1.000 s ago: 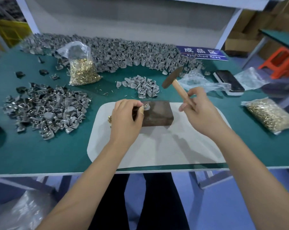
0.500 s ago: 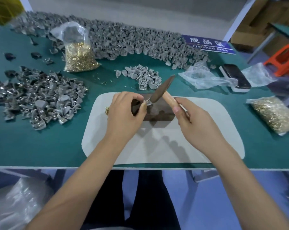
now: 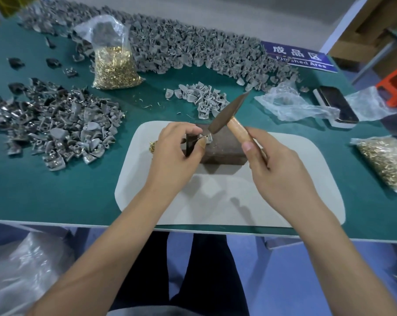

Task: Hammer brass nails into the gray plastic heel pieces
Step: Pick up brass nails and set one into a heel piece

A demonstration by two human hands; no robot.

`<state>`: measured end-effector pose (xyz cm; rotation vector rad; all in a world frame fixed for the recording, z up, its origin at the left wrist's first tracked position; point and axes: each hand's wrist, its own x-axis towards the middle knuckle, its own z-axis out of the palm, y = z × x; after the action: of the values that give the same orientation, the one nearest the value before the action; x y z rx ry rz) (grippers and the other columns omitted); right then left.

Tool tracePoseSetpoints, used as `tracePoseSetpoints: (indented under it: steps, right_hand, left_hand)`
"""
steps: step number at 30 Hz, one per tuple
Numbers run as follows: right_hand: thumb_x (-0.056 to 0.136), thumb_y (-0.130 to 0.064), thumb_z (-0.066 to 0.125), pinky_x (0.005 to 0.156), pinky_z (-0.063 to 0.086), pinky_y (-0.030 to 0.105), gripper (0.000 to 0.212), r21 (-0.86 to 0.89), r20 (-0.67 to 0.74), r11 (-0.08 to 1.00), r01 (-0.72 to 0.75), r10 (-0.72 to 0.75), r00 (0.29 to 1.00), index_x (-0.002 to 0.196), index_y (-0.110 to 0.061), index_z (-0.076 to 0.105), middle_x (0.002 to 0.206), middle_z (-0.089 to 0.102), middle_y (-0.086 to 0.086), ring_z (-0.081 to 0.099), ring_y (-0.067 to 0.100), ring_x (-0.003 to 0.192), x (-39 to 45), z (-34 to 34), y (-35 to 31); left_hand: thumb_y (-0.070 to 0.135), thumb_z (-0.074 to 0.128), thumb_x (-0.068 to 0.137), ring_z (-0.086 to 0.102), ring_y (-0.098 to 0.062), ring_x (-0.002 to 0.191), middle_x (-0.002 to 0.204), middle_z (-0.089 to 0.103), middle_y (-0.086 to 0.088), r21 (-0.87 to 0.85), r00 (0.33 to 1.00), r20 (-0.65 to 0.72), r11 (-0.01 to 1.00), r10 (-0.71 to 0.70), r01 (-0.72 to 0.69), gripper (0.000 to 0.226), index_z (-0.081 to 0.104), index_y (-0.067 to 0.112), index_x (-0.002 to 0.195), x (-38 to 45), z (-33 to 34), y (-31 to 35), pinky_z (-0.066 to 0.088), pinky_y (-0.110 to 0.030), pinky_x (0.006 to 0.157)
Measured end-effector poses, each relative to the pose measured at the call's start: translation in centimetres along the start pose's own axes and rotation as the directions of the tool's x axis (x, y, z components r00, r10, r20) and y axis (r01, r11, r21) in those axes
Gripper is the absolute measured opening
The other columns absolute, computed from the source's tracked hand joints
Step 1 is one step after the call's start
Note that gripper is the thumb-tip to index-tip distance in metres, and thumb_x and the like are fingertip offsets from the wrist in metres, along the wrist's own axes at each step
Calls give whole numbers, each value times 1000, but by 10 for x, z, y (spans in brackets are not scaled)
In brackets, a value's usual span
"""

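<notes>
A dark metal block (image 3: 222,148) stands on a white mat (image 3: 227,201) in the middle of the green table. My left hand (image 3: 177,153) pinches a small gray heel piece (image 3: 207,139) on top of the block, a brass nail at its fingertips. My right hand (image 3: 277,172) grips the wooden handle of a hammer (image 3: 227,114). The hammer's dark head is down at the heel piece. A few loose brass nails (image 3: 152,145) lie on the mat behind my left hand.
Gray heel pieces lie in a heap at the left (image 3: 56,126), a small pile behind the block (image 3: 202,96) and a long band at the back (image 3: 181,49). Bags of brass nails stand back left (image 3: 114,65) and right (image 3: 386,160). A phone (image 3: 336,106) and blue sign (image 3: 300,57) lie right.
The hammer was raised a second ago, came down onto the heel piece, and its head still sits at the piece. My left hand kept its pinch on the block.
</notes>
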<state>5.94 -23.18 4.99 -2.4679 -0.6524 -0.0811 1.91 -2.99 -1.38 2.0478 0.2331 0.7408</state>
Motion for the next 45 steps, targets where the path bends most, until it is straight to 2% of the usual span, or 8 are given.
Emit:
tracePoseSetpoints:
  steps: [5, 14, 26, 29, 33, 38, 41, 45]
  right_hand:
    - [106, -48, 37, 61, 48, 38, 25, -14, 37, 1000, 1, 0, 999, 129, -51, 49, 74, 59, -18, 55, 11, 65, -2, 3, -2]
    - [103, -50, 36, 65, 51, 42, 30, -38, 49, 999, -13, 14, 999, 129, -48, 52, 69, 58, -11, 56, 18, 68, -1, 1, -10]
    - [104, -49, 33, 61, 48, 46, 35, -44, -3, 998, -36, 36, 999, 134, -43, 51, 68, 57, -3, 55, 30, 65, -5, 6, -20]
    - [105, -48, 36, 63, 50, 45, 29, -40, 31, 999, -32, 34, 999, 128, -45, 53, 69, 59, -5, 56, 25, 67, -3, 5, -16]
    - [107, -44, 39, 58, 44, 40, 24, 23, -45, 999, -29, 30, 999, 123, -39, 56, 65, 51, -6, 49, 17, 62, -3, 4, -13]
    - [105, -47, 38, 56, 45, 41, 17, -50, -8, 999, -22, 22, 1000, 104, -40, 53, 66, 52, -6, 50, 19, 62, -1, -1, -12]
    - [106, -46, 37, 56, 42, 40, 22, -6, -63, 1000, -28, 27, 998, 115, -38, 55, 65, 51, -3, 49, 20, 62, -2, 0, -17]
    - [105, -47, 37, 62, 50, 47, 21, -89, 42, 996, -21, 25, 999, 116, -40, 53, 67, 55, -4, 54, 28, 66, -3, -2, -17]
  left_hand:
    - [12, 73, 91, 61, -6, 108, 109, 67, 5, -36, 999, -27, 999, -30, 29, 9, 76, 15, 99, 2, -1, -2, 48, -24, 98]
    - [12, 74, 90, 62, -2, 107, 108, 68, 8, -78, 997, -21, 995, -69, 67, 10, 75, 20, 96, 1, -2, -1, 47, -18, 96]
    - [11, 78, 88, 69, -8, 103, 107, 75, 3, -118, 998, -35, 991, -61, 57, 12, 81, 13, 99, 1, -5, -4, 54, -31, 96]
    - [11, 79, 87, 69, -6, 101, 104, 75, 4, -132, 996, -39, 988, -86, 80, 12, 81, 15, 98, 1, -5, -2, 54, -28, 94]
    - [10, 80, 87, 67, -4, 94, 96, 72, 4, -135, 997, -33, 989, -66, 61, 10, 81, 16, 95, 1, -6, -3, 54, -23, 88]
    - [12, 81, 87, 66, -3, 94, 94, 72, 6, -163, 997, -15, 984, -80, 76, 10, 81, 19, 95, 2, -6, -4, 52, -20, 86]
    - [12, 80, 87, 67, -5, 93, 94, 72, 3, -158, 998, -14, 985, -67, 64, 8, 81, 17, 94, 2, -5, -3, 52, -19, 85]
    - [10, 80, 87, 66, -5, 92, 92, 71, 7, -183, 997, -9, 980, -83, 80, 11, 81, 19, 94, 3, -6, -3, 52, -21, 84]
